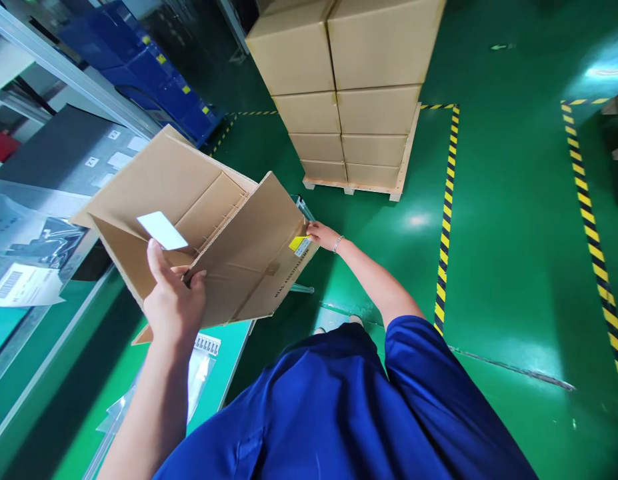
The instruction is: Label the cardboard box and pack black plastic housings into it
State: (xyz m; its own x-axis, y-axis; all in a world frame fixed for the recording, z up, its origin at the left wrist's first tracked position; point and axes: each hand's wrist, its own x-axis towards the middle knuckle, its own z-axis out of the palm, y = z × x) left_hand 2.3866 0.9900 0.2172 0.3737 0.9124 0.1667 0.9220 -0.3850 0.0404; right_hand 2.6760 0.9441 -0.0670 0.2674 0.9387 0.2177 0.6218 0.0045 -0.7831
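I hold an open, unfolded cardboard box tilted above the edge of a green workbench. My left hand grips the box's near flap edge and also pinches a small white card that sticks up over the opening. My right hand holds the far right corner of the box, right beside a yellow and white label stuck on the flap. The inside of the box shows only bare cardboard.
A pallet stacked with sealed cardboard cartons stands ahead on the green floor, bordered by yellow-black hazard tape. Blue crates sit at the back left. Clear plastic bags and a barcoded sheet lie on the benches at left.
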